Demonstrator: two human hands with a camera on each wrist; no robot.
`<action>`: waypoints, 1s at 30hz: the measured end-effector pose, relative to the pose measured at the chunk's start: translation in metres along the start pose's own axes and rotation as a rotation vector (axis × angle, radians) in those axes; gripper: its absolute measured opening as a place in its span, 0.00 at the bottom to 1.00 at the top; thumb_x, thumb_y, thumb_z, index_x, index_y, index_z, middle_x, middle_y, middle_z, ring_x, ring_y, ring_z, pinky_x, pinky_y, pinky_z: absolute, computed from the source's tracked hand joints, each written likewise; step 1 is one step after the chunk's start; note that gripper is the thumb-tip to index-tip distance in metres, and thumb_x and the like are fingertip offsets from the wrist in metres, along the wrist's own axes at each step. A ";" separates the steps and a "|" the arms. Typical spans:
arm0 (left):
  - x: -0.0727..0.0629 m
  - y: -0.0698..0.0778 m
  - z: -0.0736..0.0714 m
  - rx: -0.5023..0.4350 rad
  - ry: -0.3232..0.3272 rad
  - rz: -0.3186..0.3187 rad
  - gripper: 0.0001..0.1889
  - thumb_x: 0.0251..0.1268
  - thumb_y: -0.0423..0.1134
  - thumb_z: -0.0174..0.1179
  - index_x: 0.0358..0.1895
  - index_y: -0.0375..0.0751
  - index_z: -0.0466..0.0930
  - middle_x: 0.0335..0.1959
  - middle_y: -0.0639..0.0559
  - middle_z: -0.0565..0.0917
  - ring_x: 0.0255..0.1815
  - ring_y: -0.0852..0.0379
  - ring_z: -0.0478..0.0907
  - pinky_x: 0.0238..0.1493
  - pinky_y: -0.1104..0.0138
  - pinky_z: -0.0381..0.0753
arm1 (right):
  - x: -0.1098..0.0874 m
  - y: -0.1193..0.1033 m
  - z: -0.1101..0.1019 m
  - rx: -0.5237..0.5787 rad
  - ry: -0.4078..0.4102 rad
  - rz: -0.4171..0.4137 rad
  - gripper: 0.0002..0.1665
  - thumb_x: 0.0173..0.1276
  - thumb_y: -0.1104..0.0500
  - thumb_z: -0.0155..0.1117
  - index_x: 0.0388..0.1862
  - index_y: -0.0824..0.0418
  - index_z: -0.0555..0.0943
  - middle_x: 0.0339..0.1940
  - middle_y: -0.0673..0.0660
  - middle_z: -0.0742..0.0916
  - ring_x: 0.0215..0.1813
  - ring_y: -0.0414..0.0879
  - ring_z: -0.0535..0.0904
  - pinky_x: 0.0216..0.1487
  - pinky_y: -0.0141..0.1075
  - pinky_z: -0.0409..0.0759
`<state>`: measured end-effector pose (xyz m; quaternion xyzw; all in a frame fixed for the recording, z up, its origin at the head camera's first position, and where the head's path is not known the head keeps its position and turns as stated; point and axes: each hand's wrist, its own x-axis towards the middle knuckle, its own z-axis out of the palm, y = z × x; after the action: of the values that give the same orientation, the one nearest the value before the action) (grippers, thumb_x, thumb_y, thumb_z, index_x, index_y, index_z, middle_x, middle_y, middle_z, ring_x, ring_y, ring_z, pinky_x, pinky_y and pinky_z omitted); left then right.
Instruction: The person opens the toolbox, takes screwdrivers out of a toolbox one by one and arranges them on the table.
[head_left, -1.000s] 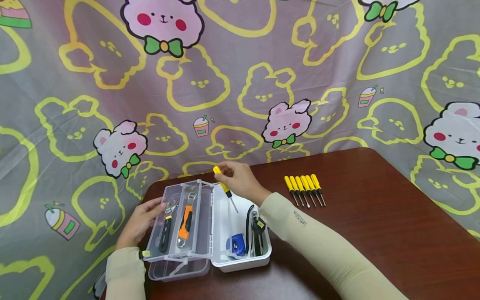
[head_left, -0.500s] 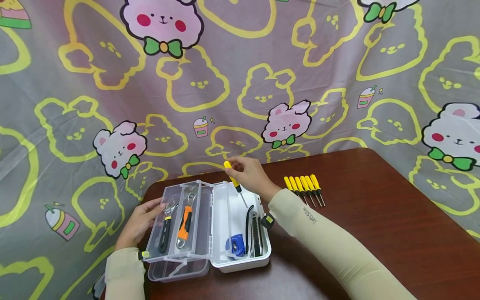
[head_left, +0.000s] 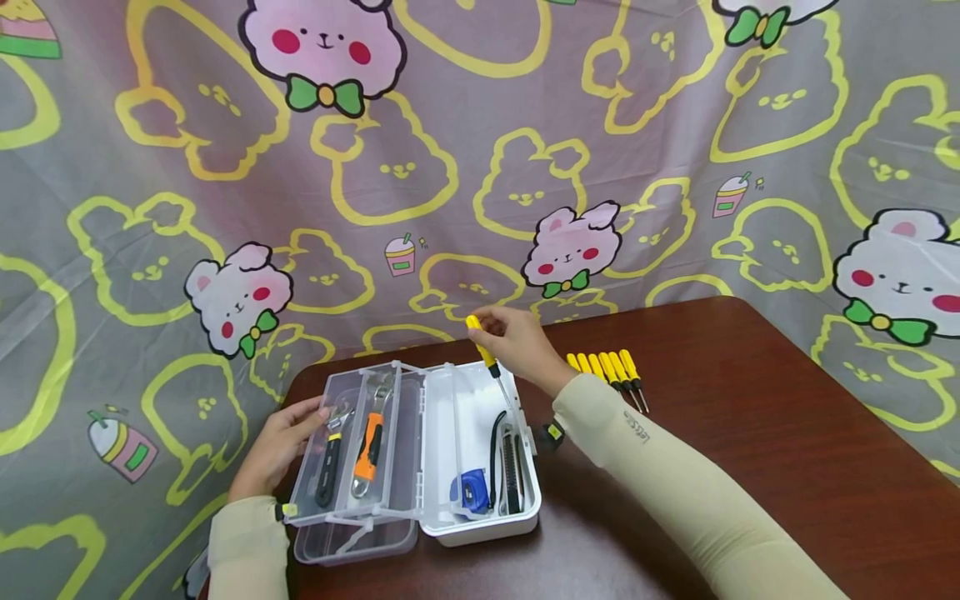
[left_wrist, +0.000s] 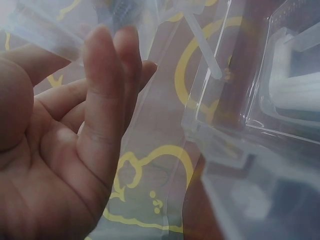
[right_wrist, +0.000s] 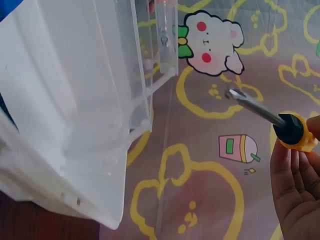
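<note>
My right hand (head_left: 517,337) pinches a screwdriver (head_left: 483,350) by its yellow handle. Its metal shaft slants down over the white base of the toolbox (head_left: 472,533). In the right wrist view, the screwdriver's shaft (right_wrist: 255,106) points away from the fingers, beside the white box wall. My left hand (head_left: 281,442) holds the outer edge of the clear tray (head_left: 307,500) on the unfolded lid. The left wrist view has that hand (left_wrist: 65,160) with its fingertips against the clear plastic. In the tray lie a black-handled adjustable wrench (head_left: 330,467) and an orange-handled tool (head_left: 368,450).
Inside the white base are a blue tape measure (head_left: 474,490) and a utility knife (head_left: 513,475) beside a black strap. Several yellow-handled screwdrivers (head_left: 617,367) lie in a row on the brown table (head_left: 720,408). A patterned curtain (head_left: 465,167) hangs behind.
My right hand has moved right and slightly up with the screwdriver, from near the base's left part toward its right wall. The left hand and the toolbox stay put.
</note>
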<state>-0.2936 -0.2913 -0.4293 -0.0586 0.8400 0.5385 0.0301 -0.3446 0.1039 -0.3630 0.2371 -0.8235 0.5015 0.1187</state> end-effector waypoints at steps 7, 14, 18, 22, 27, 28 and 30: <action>0.000 -0.001 -0.001 0.001 0.003 0.008 0.35 0.70 0.55 0.56 0.72 0.37 0.63 0.57 0.37 0.76 0.43 0.51 0.79 0.40 0.61 0.82 | 0.002 0.008 -0.008 -0.012 0.016 -0.005 0.19 0.67 0.49 0.67 0.54 0.56 0.82 0.34 0.47 0.84 0.37 0.43 0.79 0.37 0.38 0.79; -0.001 -0.001 0.000 -0.002 0.000 0.015 0.36 0.70 0.55 0.57 0.72 0.37 0.63 0.57 0.37 0.76 0.43 0.51 0.79 0.40 0.61 0.82 | 0.001 0.014 -0.017 -0.033 0.038 -0.004 0.20 0.68 0.49 0.67 0.54 0.57 0.82 0.34 0.48 0.84 0.35 0.44 0.79 0.34 0.38 0.79; 0.000 -0.001 0.000 -0.005 -0.002 0.013 0.35 0.70 0.55 0.56 0.72 0.37 0.63 0.57 0.37 0.76 0.43 0.51 0.79 0.40 0.61 0.82 | 0.001 0.017 -0.022 -0.048 0.047 -0.009 0.19 0.68 0.49 0.67 0.53 0.56 0.82 0.34 0.48 0.84 0.35 0.44 0.79 0.34 0.39 0.79; 0.000 -0.002 -0.001 -0.005 0.000 0.013 0.35 0.70 0.55 0.56 0.72 0.37 0.63 0.57 0.38 0.76 0.44 0.51 0.79 0.41 0.61 0.82 | 0.001 0.021 -0.027 -0.054 0.048 -0.004 0.19 0.68 0.48 0.66 0.54 0.55 0.82 0.35 0.47 0.84 0.35 0.44 0.78 0.34 0.39 0.78; 0.001 -0.002 0.000 -0.003 0.004 0.017 0.36 0.69 0.56 0.57 0.72 0.37 0.63 0.58 0.37 0.76 0.44 0.50 0.79 0.41 0.61 0.82 | 0.000 0.024 -0.033 -0.055 0.060 0.004 0.19 0.68 0.49 0.66 0.55 0.55 0.82 0.33 0.49 0.83 0.34 0.46 0.77 0.34 0.40 0.77; 0.001 -0.002 0.000 -0.002 0.006 0.016 0.36 0.69 0.56 0.57 0.72 0.37 0.63 0.58 0.37 0.76 0.44 0.50 0.79 0.41 0.61 0.82 | 0.000 0.024 -0.034 -0.057 0.064 0.007 0.19 0.68 0.50 0.66 0.55 0.56 0.82 0.33 0.49 0.83 0.34 0.46 0.77 0.33 0.41 0.77; 0.001 -0.002 0.000 0.000 0.009 0.015 0.36 0.69 0.56 0.57 0.72 0.38 0.63 0.58 0.37 0.76 0.44 0.50 0.79 0.41 0.61 0.82 | -0.001 0.025 -0.036 -0.059 0.071 0.017 0.20 0.68 0.51 0.67 0.55 0.57 0.82 0.33 0.50 0.83 0.33 0.47 0.77 0.33 0.41 0.77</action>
<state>-0.2941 -0.2924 -0.4316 -0.0547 0.8405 0.5386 0.0221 -0.3580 0.1460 -0.3659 0.2086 -0.8351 0.4861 0.1508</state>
